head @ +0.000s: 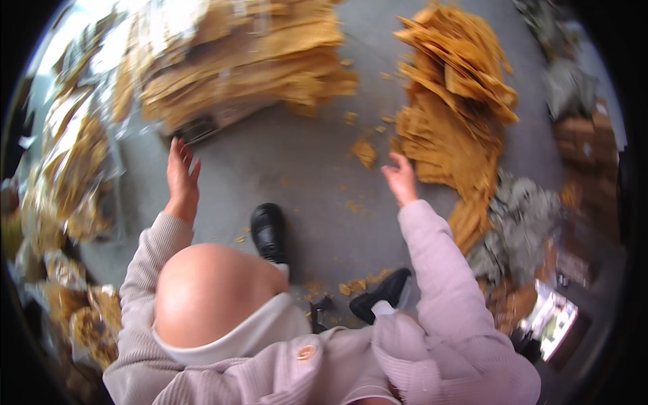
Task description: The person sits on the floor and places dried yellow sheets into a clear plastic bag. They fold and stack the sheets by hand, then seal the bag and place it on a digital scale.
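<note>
My left hand (183, 171) reaches forward with its fingers apart and nothing in them. Just beyond its fingertips is the low dark base (200, 130) under a big stack of yellow-brown sheets (243, 76), partly covered by clear plastic film. On the other side, my right hand (401, 179) is empty, thumb and fingers spread and slightly bent. It lies beside the left edge of a heap of orange-brown sheets (445, 147) on the floor; whether it touches them I cannot tell. A loose sheet fragment (364, 153) lies left of that hand.
Clear plastic bags of yellowish material (76, 172) line the left side, with more bags (96, 324) behind. Crumpled grey-green sacks (526, 223) lie at the right, near brown cartons (577, 136). Crumbs (354, 287) are scattered over the grey floor (319, 172) around my shoes (269, 233).
</note>
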`<state>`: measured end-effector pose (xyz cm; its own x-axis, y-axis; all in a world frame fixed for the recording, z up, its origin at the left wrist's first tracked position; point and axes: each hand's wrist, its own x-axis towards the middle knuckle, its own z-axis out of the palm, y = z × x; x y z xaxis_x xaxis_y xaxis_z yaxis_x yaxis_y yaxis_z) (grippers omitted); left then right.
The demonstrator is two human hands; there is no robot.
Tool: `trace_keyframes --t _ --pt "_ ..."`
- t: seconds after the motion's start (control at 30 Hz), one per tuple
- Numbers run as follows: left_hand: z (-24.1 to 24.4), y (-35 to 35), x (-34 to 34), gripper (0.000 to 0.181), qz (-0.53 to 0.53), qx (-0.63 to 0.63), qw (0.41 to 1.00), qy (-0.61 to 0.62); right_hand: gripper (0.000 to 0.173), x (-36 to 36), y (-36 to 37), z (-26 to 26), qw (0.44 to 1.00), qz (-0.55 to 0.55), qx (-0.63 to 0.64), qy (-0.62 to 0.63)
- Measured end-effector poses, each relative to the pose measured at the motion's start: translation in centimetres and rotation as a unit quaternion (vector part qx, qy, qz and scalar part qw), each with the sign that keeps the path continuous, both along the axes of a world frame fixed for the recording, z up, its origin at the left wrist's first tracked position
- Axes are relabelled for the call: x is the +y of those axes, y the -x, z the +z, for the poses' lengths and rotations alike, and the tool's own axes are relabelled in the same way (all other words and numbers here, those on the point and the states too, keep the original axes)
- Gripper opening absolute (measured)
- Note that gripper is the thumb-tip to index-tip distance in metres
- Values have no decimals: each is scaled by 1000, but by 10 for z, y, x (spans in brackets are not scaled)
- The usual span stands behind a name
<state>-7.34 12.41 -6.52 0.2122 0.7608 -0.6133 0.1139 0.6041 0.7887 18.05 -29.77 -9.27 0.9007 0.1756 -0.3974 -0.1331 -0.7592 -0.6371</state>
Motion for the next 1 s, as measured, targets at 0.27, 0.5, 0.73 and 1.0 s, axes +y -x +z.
trace_keyframes --t 0.27,0.5,0.73,1.0 --pt "22 -18 -58 42 -263 11 963 59 79 -114 -56 12 932 64 -117 336" --pt "22 -29 -81 33 -342 68 933 91 92 -112 -76 -6 738 347 -204 542" --pt "24 -49 -106 26 -419 82 899 94 50 -117 -101 10 865 330 -276 260" --pt "44 -98 -129 24 -551 8 830 89 52 -142 -60 106 922 282 -239 119"
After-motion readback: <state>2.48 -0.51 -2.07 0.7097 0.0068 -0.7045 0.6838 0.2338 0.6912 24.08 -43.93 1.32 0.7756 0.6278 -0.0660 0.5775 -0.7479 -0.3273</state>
